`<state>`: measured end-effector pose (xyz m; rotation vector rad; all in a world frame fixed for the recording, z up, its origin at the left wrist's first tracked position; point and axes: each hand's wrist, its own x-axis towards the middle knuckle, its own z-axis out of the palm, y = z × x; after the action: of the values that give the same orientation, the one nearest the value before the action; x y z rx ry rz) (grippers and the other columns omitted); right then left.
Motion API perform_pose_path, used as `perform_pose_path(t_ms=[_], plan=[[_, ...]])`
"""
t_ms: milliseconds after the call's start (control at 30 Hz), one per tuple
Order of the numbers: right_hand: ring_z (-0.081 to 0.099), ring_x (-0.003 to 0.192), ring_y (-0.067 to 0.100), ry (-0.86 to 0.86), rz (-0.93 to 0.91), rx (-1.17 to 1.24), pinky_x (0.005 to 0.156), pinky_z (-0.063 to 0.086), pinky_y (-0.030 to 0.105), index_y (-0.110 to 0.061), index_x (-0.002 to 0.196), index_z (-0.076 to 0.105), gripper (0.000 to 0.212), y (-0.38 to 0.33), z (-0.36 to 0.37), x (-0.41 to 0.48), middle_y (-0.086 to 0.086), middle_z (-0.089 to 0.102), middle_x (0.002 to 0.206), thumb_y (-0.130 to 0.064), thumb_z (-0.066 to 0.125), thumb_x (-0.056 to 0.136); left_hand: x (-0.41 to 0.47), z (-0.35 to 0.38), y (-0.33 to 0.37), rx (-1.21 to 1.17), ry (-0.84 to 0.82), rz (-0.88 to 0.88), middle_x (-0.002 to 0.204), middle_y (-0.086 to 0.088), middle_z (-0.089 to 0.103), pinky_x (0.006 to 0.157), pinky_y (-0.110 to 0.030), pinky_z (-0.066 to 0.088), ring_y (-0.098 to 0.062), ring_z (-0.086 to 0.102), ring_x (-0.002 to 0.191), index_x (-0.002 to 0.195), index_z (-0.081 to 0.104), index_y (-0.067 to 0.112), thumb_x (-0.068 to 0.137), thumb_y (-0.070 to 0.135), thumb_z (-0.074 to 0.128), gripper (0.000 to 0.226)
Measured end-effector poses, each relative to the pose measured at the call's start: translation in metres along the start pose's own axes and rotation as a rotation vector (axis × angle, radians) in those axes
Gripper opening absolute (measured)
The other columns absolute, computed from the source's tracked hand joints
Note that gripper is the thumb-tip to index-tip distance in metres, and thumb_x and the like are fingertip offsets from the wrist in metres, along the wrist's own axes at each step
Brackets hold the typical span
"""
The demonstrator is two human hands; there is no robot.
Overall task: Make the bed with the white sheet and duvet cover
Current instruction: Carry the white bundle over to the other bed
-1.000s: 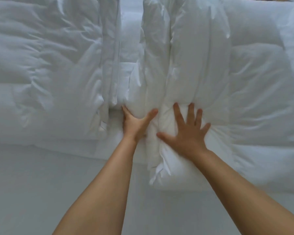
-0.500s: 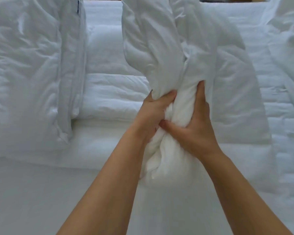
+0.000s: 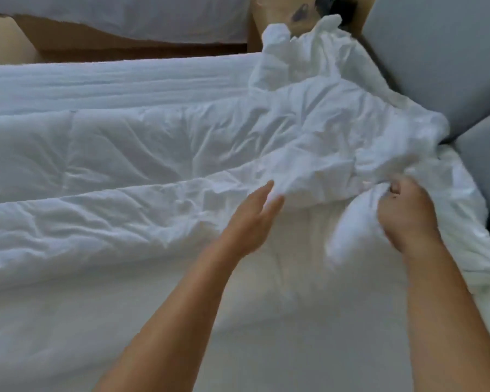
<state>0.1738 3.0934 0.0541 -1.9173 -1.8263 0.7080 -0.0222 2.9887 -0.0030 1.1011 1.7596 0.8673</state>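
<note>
Duvet cover (image 3: 323, 131) lies crumpled at the head-end corner of the bed (image 3: 266, 349); left hand (image 3: 252, 222), fingers straight, meets its edge while right hand (image 3: 405, 213) clenches the duvet (image 3: 111, 165) (presumably to feed it inside).

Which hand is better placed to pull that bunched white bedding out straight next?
Probably the right hand: its fingers curl round a bunch of the bedding, so it can pull at once. The left hand is open, fingers straight, gripping nothing.

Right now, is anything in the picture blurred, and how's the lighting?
Head view: the right hand and the white bedding bunch it grips are motion-smeared; left hand slightly soft; the quilted duvet at left is sharper; light soft, even, no glare.
</note>
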Motion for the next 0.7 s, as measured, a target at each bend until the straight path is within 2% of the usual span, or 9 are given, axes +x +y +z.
perform_pose_path(t_ms=[67,100,133,233,267,333,400,533,700], plan=[[0.051,0.112,0.039,0.184,-0.080,-0.016,0.092,0.037,0.037,0.000,0.122,0.055,0.036,0.022,0.013,-0.031,0.023,0.057,0.121,-0.006,0.048,0.087,-0.036,0.025,-0.052,0.285,-0.039,-0.106,0.155,-0.001,0.026,0.112,-0.024,0.014,-0.014,0.021,0.142,0.148,0.027,0.019,0.099,0.038,0.041,0.054],[0.052,0.110,0.039,0.184,-0.157,-0.021,0.092,0.036,0.036,0.001,0.121,0.056,0.038,0.028,0.029,-0.055,0.024,0.059,0.118,-0.008,0.050,0.085,-0.061,0.037,-0.076,0.352,-0.103,-0.172,0.155,-0.001,0.025,0.112,-0.023,0.013,-0.015,0.020,0.142,0.148,0.027,0.018,0.099,0.037,0.043,0.055],[0.053,0.109,0.039,0.071,-0.231,-0.044,0.092,0.034,0.035,0.003,0.121,0.057,0.039,0.034,0.049,-0.083,0.024,0.059,0.116,-0.009,0.051,0.084,-0.089,0.049,-0.097,0.377,-0.166,-0.232,0.155,-0.001,0.024,0.110,-0.021,0.012,-0.015,0.020,0.142,0.148,0.027,0.017,0.098,0.036,0.045,0.056],[0.048,0.117,0.032,-0.673,-0.335,-0.207,0.096,0.033,0.034,-0.004,0.127,0.053,0.037,0.056,0.112,-0.188,0.016,0.055,0.126,-0.016,0.050,0.092,-0.187,0.077,-0.143,0.330,-0.267,-0.400,0.150,-0.002,0.034,0.107,-0.020,0.018,-0.016,0.030,0.137,0.146,0.033,0.016,0.097,0.035,0.048,0.054],[0.046,0.119,0.029,-0.865,-0.365,-0.283,0.097,0.034,0.034,-0.008,0.128,0.052,0.036,0.070,0.126,-0.225,0.012,0.053,0.129,-0.020,0.046,0.095,-0.220,0.083,-0.156,0.303,-0.283,-0.482,0.148,-0.002,0.037,0.107,-0.023,0.021,-0.017,0.034,0.135,0.145,0.034,0.017,0.097,0.035,0.048,0.053],[0.043,0.121,0.026,-1.129,-0.406,-0.387,0.098,0.035,0.034,-0.011,0.128,0.050,0.036,0.098,0.143,-0.289,0.008,0.051,0.131,-0.025,0.042,0.096,-0.282,0.088,-0.181,0.237,-0.291,-0.695,0.144,-0.004,0.044,0.106,-0.025,0.030,-0.017,0.040,0.131,0.143,0.037,0.016,0.096,0.033,0.049,0.051],[0.044,0.120,0.027,-1.286,-0.417,-0.468,0.097,0.037,0.036,-0.011,0.127,0.050,0.037,0.119,0.145,-0.336,0.008,0.051,0.131,-0.026,0.041,0.095,-0.335,0.085,-0.203,0.181,-0.273,-0.906,0.137,-0.006,0.051,0.099,-0.024,0.035,-0.019,0.048,0.125,0.140,0.041,0.014,0.097,0.029,0.049,0.047],[0.049,0.116,0.028,-1.380,-0.414,-0.584,0.093,0.041,0.035,-0.008,0.123,0.053,0.035,0.136,0.137,-0.378,0.011,0.053,0.126,-0.025,0.043,0.094,-0.411,0.065,-0.231,0.112,-0.241,-1.135,0.134,-0.010,0.053,0.098,-0.029,0.037,-0.024,0.050,0.122,0.138,0.044,0.011,0.097,0.027,0.046,0.045],[0.053,0.107,0.027,-1.346,-0.487,-0.668,0.089,0.045,0.039,-0.006,0.118,0.054,0.032,0.123,0.124,-0.410,0.010,0.056,0.119,-0.024,0.042,0.095,-0.459,0.037,-0.240,0.023,-0.141,-1.081,0.133,-0.008,0.053,0.096,-0.031,0.039,-0.022,0.050,0.120,0.133,0.049,0.011,0.096,0.030,0.048,0.042]])
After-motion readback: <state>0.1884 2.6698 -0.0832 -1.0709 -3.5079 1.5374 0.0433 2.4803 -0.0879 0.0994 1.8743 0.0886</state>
